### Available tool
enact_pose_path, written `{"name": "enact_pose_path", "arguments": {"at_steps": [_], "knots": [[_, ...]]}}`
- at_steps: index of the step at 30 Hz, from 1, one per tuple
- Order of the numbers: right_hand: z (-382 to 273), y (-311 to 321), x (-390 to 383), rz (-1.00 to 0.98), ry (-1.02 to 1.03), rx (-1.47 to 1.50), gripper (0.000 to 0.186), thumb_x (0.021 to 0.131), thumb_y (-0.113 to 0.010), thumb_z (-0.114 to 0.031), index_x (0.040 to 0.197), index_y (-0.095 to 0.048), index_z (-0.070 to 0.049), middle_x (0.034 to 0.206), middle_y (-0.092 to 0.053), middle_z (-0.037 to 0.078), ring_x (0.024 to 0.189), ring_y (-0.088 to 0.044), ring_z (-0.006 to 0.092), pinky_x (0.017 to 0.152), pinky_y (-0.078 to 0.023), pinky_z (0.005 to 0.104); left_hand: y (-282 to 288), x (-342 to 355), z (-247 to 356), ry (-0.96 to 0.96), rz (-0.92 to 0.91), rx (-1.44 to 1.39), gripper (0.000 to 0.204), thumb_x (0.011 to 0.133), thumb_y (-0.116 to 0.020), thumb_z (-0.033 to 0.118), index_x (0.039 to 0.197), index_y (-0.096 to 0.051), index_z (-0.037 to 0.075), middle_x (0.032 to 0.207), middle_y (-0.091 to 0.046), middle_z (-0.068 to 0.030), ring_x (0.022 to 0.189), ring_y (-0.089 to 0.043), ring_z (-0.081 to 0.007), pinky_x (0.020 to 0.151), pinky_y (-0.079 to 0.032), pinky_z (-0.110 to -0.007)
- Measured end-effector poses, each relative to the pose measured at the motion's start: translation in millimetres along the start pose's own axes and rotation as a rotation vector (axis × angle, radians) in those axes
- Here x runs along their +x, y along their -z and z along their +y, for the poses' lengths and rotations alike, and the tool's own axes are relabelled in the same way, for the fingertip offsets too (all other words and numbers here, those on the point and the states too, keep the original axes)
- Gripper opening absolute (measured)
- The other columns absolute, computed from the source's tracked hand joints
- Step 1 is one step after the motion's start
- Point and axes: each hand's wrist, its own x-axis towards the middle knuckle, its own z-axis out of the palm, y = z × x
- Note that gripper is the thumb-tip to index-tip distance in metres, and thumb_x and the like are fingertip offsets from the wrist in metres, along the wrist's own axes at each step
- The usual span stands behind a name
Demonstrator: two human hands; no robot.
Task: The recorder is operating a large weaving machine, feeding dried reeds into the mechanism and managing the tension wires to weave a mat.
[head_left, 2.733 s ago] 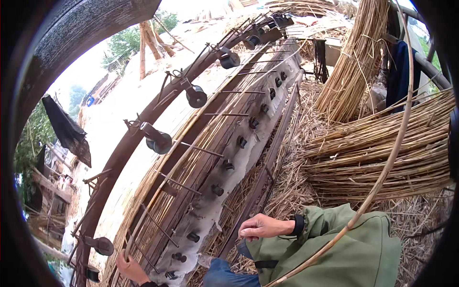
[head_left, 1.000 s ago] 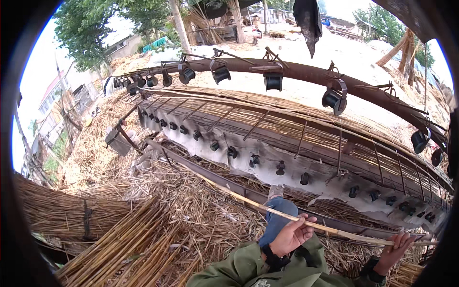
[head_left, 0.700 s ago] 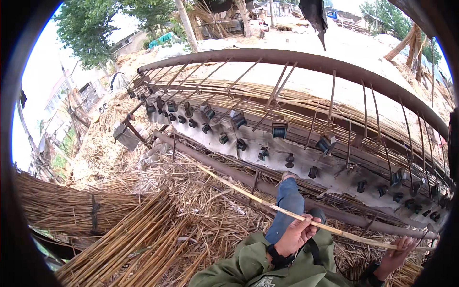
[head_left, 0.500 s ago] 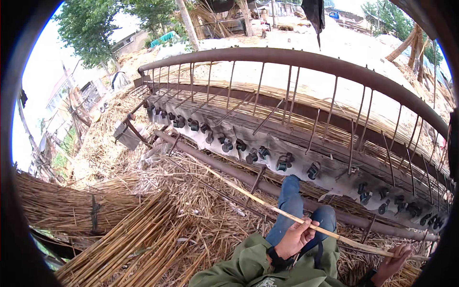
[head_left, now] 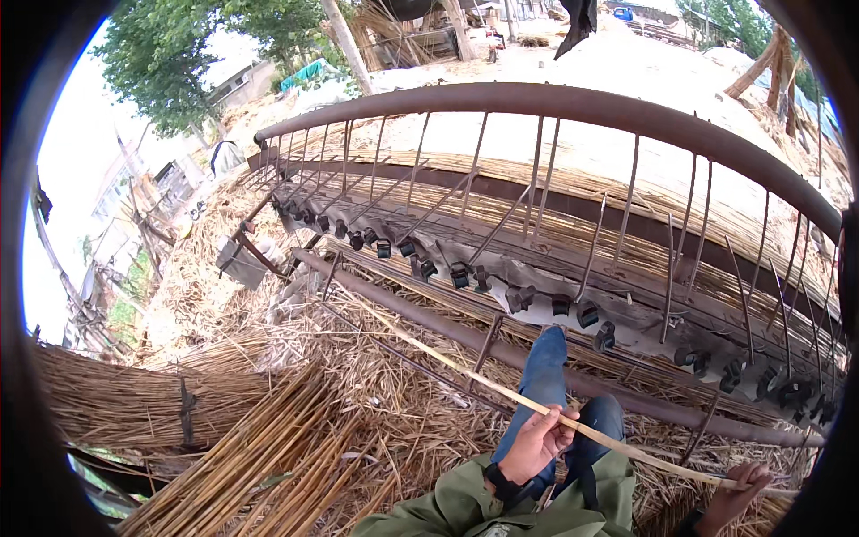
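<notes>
A long, thin reed stalk (head_left: 631, 450) slants across my lap, from the straw at the middle left down to the lower right. My left hand (head_left: 535, 445), with a dark band on its wrist, pinches the stalk between thumb and fingers above my knees. Farther right, the fingers of my right hand (head_left: 735, 498) are curled round the stalk near its thick end. Beyond my knees stands a rusty metal frame (head_left: 573, 100) with upright rods. Several dark spools (head_left: 459, 275) hang in a row along its near side.
Loose reeds (head_left: 259, 447) lie at the lower left beside a tied reed bundle (head_left: 116, 394). Straw litter (head_left: 394, 358) covers the ground around me. A lower rusty pipe (head_left: 429, 318) runs between my knees and the frame. A long reed mat (head_left: 626, 201) lies behind the rods.
My left hand has shifted slightly left with the stalk, and my right hand stays near its thick end. The hanging spools have changed position along the frame.
</notes>
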Motion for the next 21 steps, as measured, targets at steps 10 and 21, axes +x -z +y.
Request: {"name": "enact_pose_path", "arguments": {"at_steps": [10,21], "knots": [[8.4,-28.1,-17.3,0.066,-0.196,-0.098,0.027,0.099,-0.036,-0.034,0.086,-0.039,-0.010,0.074,-0.037,-0.002,0.062,-0.036,0.0071,0.063,-0.039,0.0203,-6.8,-10.3,22.3,-0.109,0.055,0.113,0.016,0.095,-0.047,0.019,0.105,-0.052,0.007,0.104,-0.062,-0.0124,0.075,-0.059,-0.0136,0.069,-0.050,-0.027],[29.1,13.0,-10.2,-0.539,-0.479,0.207,0.030,0.097,-0.041,-0.031,0.112,-0.049,-0.006,0.104,-0.056,0.001,0.081,-0.052,0.0109,0.072,-0.046,0.0251,-36.8,-12.7,76.7,-0.246,0.065,0.267,0.017,0.094,-0.049,0.021,0.104,-0.051,0.006,0.096,-0.062,-0.0140,0.075,-0.060,-0.0177,0.068,-0.051,-0.028]]}}
